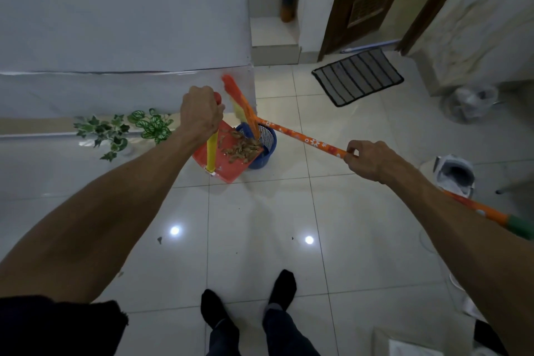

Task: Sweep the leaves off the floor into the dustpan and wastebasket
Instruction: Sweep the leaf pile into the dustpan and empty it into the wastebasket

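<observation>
A red dustpan (214, 159) with a yellow handle is tilted over the rim of a small blue wastebasket (266, 150). Dry brown leaves (242, 149) lie on the pan at its edge by the basket. My left hand (201, 110) grips the top of the dustpan handle. My right hand (369, 159) grips the orange flowered broom handle (300, 136). The broom's orange and yellow bristles (242, 104) hang over the basket and the leaves.
Green artificial vines (121, 129) lie on the floor at the left by a white wall base. A striped doormat (357, 76) lies before a brown door. A white bin (456, 175) stands to the right. Small leaf bits (159, 239) dot the glossy tiles near my feet.
</observation>
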Available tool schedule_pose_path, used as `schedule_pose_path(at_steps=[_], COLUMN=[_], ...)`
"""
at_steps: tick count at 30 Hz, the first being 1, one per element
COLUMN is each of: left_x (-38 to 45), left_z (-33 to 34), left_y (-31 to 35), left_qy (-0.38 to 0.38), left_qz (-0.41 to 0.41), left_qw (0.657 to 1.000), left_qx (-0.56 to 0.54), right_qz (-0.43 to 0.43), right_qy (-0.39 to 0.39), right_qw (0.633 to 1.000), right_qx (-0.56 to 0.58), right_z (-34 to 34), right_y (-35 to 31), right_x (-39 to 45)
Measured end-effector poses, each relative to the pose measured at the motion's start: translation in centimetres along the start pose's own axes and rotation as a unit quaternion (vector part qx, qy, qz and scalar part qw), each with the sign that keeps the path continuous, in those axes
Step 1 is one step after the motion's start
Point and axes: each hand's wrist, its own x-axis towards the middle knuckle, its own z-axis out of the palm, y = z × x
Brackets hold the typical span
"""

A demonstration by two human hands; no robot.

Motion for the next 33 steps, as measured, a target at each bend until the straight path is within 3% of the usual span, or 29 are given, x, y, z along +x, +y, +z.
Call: schedule_pose_path(at_steps=[11, 22, 33], left_x=[1.3, 2.0, 3.2], left_z=[0.9, 0.6, 1.5], left_y=[0.4, 1.5, 1.8], left_qy=[-0.017, -0.035, -0.04], left_qz=[0.01, 0.048, 0.053], left_qw=[1.0, 0.997, 0.996], left_qx=[0.022, 0.058, 0.056], right_qz=[0.032, 0.038, 0.034], right_qy=[-0.086, -0.057, -0.072], right_qw=[0.988, 0.996, 0.99], right_qx=[0.124, 0.063, 0.112], right_z=[-0.6, -1.2, -3.2], right_y=[2.2, 3.3, 4.3], right_x=[-0.7, -0.1, -0.3])
